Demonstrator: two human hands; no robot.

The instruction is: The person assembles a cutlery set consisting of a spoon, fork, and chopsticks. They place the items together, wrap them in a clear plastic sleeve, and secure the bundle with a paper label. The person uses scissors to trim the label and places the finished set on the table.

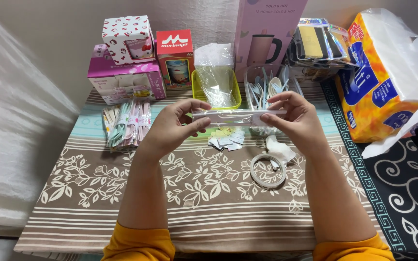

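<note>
View from above, hands at centre frame. My left hand (172, 126) and right hand (293, 116) are apart, each pinching one end of a long clear packet (233, 117) held level above the table (97, 193); the left grips with thumb below and fingers over the top, the right closes its fingertips on the other end. What the packet holds I cannot tell.

Below the packet lie small paper slips (226, 139), a crumpled white scrap (279, 149) and a tape ring (267, 170), lower right of centre. Behind, at upper centre, stand a yellow tray (197, 82) holding a clear bag (215, 72) and a clear tub (252, 77) of pale spoons (267, 89). A bundle of wrapped cutlery (126, 123) lies at left; boxes (126, 63) stand at upper left, a tissue pack (393, 72) at right.

Risks, as I judge them: the packet is slick and held only at its ends, so a loosened pinch could drop it onto the slips and scatter them. Uneven pull between my hands could twist or crease it. A backward reach might tip the tub.
</note>
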